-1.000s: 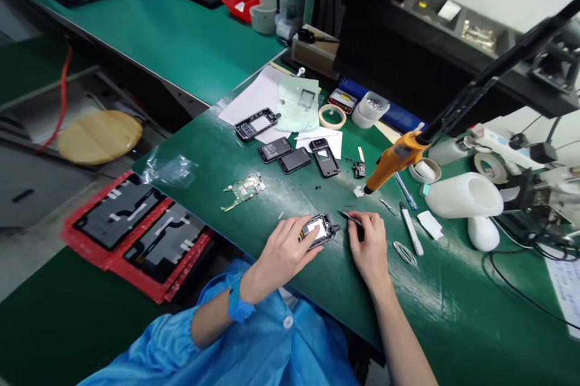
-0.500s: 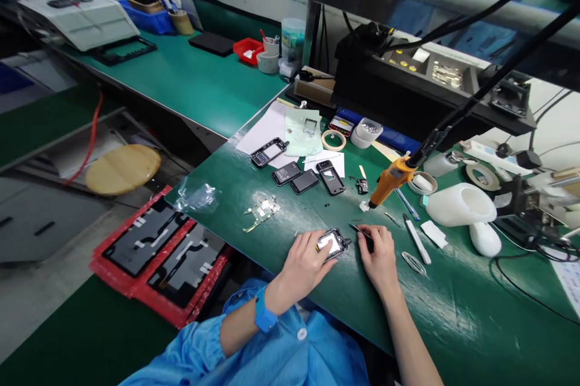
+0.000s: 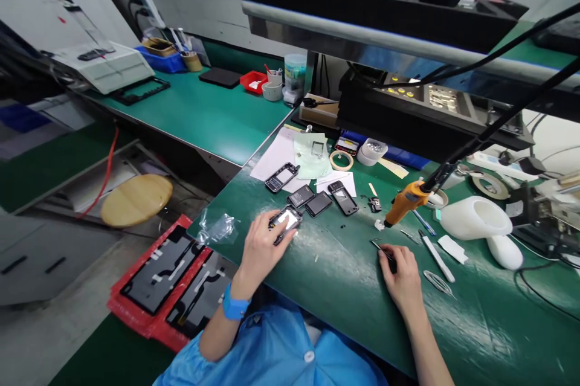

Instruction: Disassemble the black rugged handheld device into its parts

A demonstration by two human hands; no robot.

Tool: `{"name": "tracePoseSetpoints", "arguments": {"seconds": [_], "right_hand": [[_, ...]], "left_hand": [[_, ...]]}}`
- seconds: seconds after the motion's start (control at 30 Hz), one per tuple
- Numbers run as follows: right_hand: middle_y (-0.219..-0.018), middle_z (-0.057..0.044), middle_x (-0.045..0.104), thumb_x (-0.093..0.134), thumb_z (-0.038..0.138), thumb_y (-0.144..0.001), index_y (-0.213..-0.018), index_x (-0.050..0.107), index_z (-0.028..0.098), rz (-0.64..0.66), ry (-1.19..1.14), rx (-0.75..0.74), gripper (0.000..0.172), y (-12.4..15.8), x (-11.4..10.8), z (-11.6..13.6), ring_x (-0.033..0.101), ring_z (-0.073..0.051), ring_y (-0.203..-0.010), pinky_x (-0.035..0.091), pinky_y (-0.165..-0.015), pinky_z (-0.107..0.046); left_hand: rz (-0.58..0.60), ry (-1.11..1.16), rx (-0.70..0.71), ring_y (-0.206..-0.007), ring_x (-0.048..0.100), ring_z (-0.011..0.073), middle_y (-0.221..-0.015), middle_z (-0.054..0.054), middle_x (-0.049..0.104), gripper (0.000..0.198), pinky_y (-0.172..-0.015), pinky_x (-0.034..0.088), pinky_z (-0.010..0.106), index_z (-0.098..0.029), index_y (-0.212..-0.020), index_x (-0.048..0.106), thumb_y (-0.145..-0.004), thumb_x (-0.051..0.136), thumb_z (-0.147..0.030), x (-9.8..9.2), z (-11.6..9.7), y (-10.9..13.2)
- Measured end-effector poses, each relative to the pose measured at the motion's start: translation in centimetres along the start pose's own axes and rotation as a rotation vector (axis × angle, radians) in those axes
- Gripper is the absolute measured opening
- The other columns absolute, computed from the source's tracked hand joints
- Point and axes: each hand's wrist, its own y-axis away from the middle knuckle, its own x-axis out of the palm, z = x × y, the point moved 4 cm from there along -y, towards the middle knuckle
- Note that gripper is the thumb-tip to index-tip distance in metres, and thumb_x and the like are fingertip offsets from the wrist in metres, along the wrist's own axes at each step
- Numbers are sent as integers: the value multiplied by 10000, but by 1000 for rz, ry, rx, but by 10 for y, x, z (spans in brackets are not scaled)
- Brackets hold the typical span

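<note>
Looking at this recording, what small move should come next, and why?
Probably the left hand should lay the phone housing down on the green bench. It holds the housing close to two flat black parts, while the right hand is well off to the side with a thin dark tool; setting it down would free the left hand.

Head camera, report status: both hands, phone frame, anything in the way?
Left hand holding phone frame. Right hand pinching slim dark tool. Orange driver hanging just beyond right hand, apart from phone frame.
</note>
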Motion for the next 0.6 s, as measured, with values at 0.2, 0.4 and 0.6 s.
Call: {"name": "tracePoseSetpoints", "arguments": {"seconds": [0.2,0.4,0.6], "right_hand": [[-880,-73,689,536,594,-1144,-1046,755,295,-45,5,9,384,-3,-1,1,652,-294,-773,541,-746,-453],[-868,-68,685,553,600,-1152,-1042,755,287,-72,-7,-29,389,-4,-1,3,644,-281,-748,517,-733,-442],[-884,-66,699,539,488,-1176,-1054,748,268,-32,45,-9,328,-4,-1,9,672,-267,-795,544,-752,-415]], "left_hand": [[22,-103,-27,-1034,730,274,-1242,155,779,185,-876,634,414,-231,-1174,835,-1104,683,-310,-6,51,-5],[58,-137,18,-1027,730,259,-1243,149,776,149,-872,617,370,-220,-1151,840,-1089,732,-302,-2,62,2],[23,-138,82,-1000,725,247,-1210,152,769,203,-865,603,355,-199,-1150,825,-1132,681,-341,-3,60,4]]}}
